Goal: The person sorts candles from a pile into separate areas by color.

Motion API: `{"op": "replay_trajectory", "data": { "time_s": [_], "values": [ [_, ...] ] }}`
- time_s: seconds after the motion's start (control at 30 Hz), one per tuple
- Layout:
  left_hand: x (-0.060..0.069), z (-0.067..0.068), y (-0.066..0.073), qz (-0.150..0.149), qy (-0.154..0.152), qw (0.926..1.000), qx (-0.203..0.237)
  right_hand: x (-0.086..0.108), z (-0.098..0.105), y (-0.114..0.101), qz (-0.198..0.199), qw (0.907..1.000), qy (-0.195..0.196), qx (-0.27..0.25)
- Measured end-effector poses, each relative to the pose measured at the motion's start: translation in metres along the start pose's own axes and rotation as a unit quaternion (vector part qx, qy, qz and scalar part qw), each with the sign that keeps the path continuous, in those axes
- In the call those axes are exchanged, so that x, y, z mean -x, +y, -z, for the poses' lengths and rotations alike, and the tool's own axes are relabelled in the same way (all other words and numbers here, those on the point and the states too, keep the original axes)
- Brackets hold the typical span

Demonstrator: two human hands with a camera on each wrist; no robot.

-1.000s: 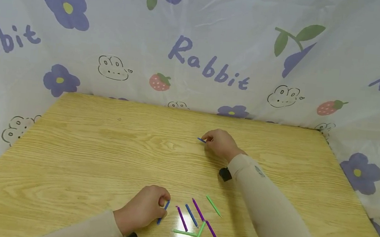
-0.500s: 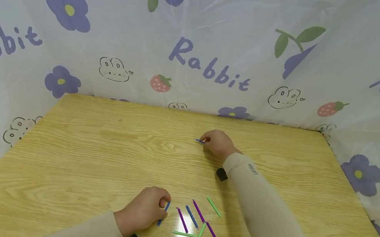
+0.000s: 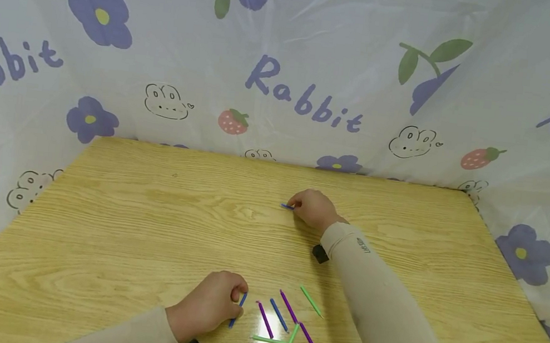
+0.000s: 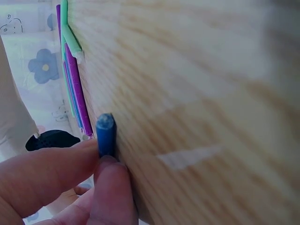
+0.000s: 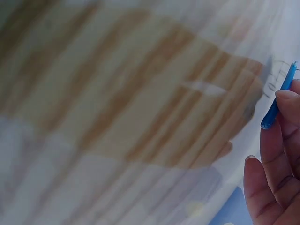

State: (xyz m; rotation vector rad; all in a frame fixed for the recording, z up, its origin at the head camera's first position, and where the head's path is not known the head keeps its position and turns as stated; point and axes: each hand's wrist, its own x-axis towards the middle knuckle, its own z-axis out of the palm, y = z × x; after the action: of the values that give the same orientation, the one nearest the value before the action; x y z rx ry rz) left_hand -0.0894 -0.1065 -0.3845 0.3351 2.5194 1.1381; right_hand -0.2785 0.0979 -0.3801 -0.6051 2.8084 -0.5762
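Nr far edge w/ R hand (image 3: 315, 208), well in from side edges; w/ wide run of surface (image 3: 138, 230) to L of both hands. Pinching blue stick A (image 5: 288, 78) there; pinching blue stick B (image 4: 107, 135) w/ L hand (image 3: 208, 305), just L of 3 purple sticks (image 3: 310, 340), 3 green sticks (image 3: 311, 301) & blue stick C (image 3: 279, 315), laid loose on wood grain. Backed & flanked by white cloth (image 3: 177, 44), printed w/ flwrs + "Rabbit".

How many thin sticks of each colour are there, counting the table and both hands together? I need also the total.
Blue sticks: 3 (1 in the left hand, 1 in the right hand, 1 on the table)
Purple sticks: 3
Green sticks: 3
Total: 9
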Motion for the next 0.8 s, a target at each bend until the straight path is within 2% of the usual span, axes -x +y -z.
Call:
{"op": "replay_trajectory", "data": {
  "time_s": [0.27,0.47,0.53,0.8],
  "values": [
    [-0.0006,-0.0001,0.0001,0.003,0.002,1.0,-0.003,-0.0029,-0.0034,0.0015,0.015,0.9996,0.005,0.023],
    [-0.0005,0.0002,0.0002,0.004,0.004,1.0,0.0,-0.0046,-0.0036,0.0013,0.012,0.9999,-0.004,0.007],
    [-0.0006,0.0004,0.0001,0.002,0.004,1.0,0.001,-0.0052,-0.0045,0.0027,0.022,0.9997,0.003,0.009],
    [-0.0007,0.0,-0.0008,-0.005,0.003,1.0,-0.006,-0.0032,-0.0036,0.0005,0.0,0.9999,-0.009,0.009]
  ]
}}
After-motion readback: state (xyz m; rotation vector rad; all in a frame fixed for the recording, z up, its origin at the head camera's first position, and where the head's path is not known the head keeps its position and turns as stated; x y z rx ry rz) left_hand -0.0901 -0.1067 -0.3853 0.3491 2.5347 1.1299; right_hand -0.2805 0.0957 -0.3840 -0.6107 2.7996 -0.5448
